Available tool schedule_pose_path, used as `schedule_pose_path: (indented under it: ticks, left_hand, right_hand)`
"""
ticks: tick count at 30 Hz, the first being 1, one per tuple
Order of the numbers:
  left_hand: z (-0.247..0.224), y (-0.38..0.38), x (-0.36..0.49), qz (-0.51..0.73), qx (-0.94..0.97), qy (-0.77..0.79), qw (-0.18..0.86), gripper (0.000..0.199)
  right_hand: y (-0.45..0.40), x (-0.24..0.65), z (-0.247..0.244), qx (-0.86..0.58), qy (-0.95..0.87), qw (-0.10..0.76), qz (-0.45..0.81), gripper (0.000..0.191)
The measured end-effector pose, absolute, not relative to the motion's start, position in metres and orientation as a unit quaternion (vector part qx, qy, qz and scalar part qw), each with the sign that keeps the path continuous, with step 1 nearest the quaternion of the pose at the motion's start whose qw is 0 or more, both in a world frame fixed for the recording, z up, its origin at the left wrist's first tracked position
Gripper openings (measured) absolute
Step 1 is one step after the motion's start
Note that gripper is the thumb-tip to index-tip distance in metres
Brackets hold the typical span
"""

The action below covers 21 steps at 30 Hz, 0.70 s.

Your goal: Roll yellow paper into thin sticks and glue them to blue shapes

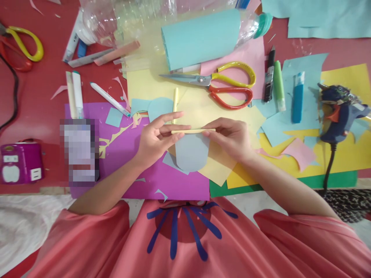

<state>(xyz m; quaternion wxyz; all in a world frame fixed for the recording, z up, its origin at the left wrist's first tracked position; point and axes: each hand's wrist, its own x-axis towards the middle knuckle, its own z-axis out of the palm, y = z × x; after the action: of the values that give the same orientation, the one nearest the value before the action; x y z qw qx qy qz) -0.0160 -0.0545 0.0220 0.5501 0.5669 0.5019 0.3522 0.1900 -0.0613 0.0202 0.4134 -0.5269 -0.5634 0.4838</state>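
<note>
A thin pale yellow paper strip or roll [193,131] lies level between my hands along the top of a blue-grey rounded paper piece [192,152]. My left hand [159,135] pinches its left end between thumb and fingers. At the right end, my right hand [227,136] grips it the same way. Just above my left fingers a second pale yellow roll [175,101] stands out over a light blue round paper [160,110]. Beyond my hands, scissors with yellow and red handles [207,80] rest on pale yellow paper [139,85].
A bottle wrapped in light blue paper [203,36] lies at the back. On the right are markers [278,87] and a blue glue gun [337,116] with its cord. A blurred phone [81,150] and a purple sharpener-like box [23,163] are on the left.
</note>
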Motion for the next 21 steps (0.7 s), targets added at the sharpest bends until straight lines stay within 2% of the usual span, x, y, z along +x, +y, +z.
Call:
schedule_pose_path:
  ticks: [8,12,16,21]
  left_hand:
    - [0.018,-0.045,-0.018,0.387,0.576,0.52,0.498,0.04]
    - [0.016,-0.031,-0.029,0.483,0.602,0.5,0.392,0.026]
    - [0.008,-0.012,-0.046,0.386,0.696,0.543,0.265,0.036]
    - [-0.009,-0.003,-0.053,0.314,0.758,0.528,0.22,0.05]
  right_hand:
    - [-0.058,0.193,0.022,-0.521,-0.552,0.417,0.499,0.024]
    - [-0.054,0.198,0.021,-0.563,-0.543,0.437,0.444,0.021]
    - [-0.052,0.202,0.018,-0.577,-0.534,0.446,0.428,0.021]
    - [-0.055,0.202,0.017,-0.545,-0.544,0.459,0.443,0.032]
